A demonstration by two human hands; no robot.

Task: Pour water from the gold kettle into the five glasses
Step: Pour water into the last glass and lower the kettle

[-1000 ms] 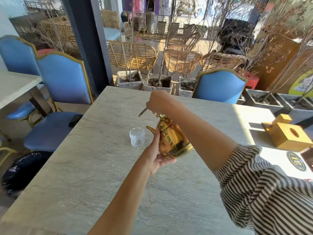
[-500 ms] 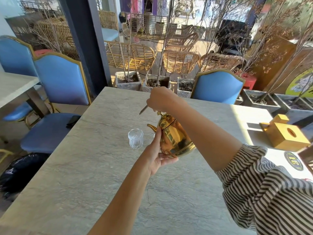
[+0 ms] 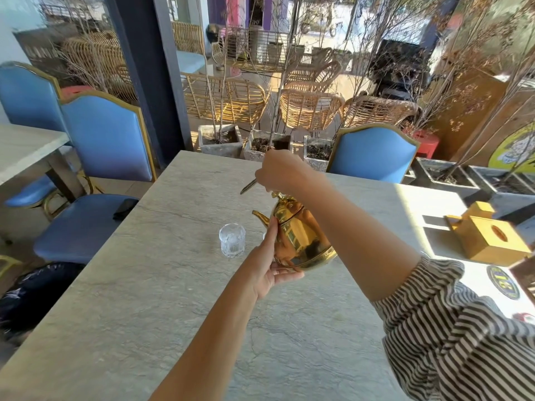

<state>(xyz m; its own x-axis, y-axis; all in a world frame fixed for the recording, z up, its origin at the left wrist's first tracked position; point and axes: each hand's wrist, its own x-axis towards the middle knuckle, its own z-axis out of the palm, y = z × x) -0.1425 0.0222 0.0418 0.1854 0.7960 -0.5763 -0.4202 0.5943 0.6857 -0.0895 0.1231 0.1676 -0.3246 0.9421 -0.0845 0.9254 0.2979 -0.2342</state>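
Observation:
The gold kettle (image 3: 298, 238) hangs above the grey stone table (image 3: 150, 314), tilted with its spout to the left. My right hand (image 3: 279, 170) is closed on the handle at the kettle's top. My left hand (image 3: 270, 269) cups the kettle's underside and left side. One small clear cut glass (image 3: 232, 240) stands on the table just left of the spout. A sliver of a second glass (image 3: 264, 235) shows beside my left thumb; any other glasses are hidden behind the kettle and my arms.
A yellow wooden tissue box (image 3: 489, 240) sits at the table's right side near a round coaster (image 3: 503, 282). Blue chairs stand at the left (image 3: 107, 140) and at the far edge (image 3: 373, 153). Concrete planters (image 3: 267, 144) line the far side.
The kettle, with both hands still on it, has risen slightly above the table. The glass has not moved.

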